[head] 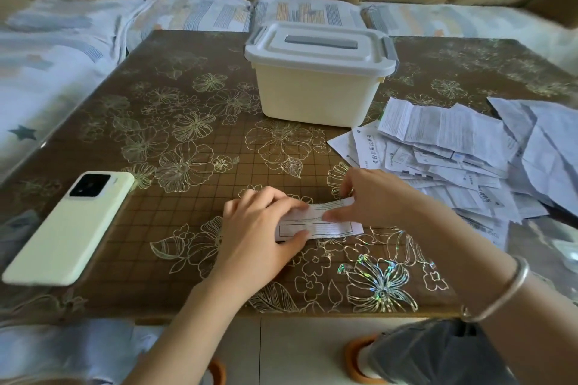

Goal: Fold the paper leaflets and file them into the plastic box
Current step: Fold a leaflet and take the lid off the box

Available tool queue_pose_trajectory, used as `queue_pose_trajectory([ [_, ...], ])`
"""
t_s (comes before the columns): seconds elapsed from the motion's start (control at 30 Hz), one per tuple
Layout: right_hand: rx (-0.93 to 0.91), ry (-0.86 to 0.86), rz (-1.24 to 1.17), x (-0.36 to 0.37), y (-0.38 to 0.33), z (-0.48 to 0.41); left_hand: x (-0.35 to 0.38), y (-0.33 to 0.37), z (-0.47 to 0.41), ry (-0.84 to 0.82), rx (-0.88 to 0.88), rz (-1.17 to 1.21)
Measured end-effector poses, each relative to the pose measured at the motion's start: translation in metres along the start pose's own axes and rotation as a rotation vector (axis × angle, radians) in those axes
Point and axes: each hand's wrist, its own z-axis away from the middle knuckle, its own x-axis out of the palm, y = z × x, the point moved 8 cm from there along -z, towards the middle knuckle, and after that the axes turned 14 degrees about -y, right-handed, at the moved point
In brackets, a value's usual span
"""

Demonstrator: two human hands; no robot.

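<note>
A small white printed leaflet (325, 222), folded into a narrow strip, lies on the table near its front edge. My left hand (259, 231) holds its left end, fingers on top and thumb at the lower edge. My right hand (372, 196) holds its right end, thumb laid across the middle and fingers behind the top edge. A cream plastic box (312, 96) with a white lid and grey handle stands shut at the back centre. A loose pile of unfolded leaflets (463, 159) lies at the right.
A pale green phone (68, 228) lies face down at the front left of the brown flower-patterned table (187, 140). A sofa with tan cushions and a patterned cover (194, 12) runs behind. A silver bracelet (503, 287) circles my right wrist.
</note>
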Motion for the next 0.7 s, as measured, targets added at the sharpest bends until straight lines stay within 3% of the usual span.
queue_pose_trajectory([
  [0.17,0.021,0.056,-0.037,-0.002,0.001,0.003,0.001,0.003,0.003,0.06,-0.054,-0.004],
  [0.33,-0.038,0.121,-0.461,0.011,0.008,0.015,0.001,0.002,0.001,0.076,-0.079,0.013],
  [0.57,-0.186,0.035,-1.109,0.039,0.004,0.037,0.002,-0.001,-0.003,-0.002,-0.106,0.056],
  [0.63,-0.246,0.082,-1.208,0.041,-0.001,0.041,0.003,-0.002,-0.006,-0.035,-0.118,0.054],
  [0.7,-0.299,0.178,-1.145,0.041,-0.004,0.044,0.003,-0.002,-0.006,-0.042,-0.11,0.046],
])
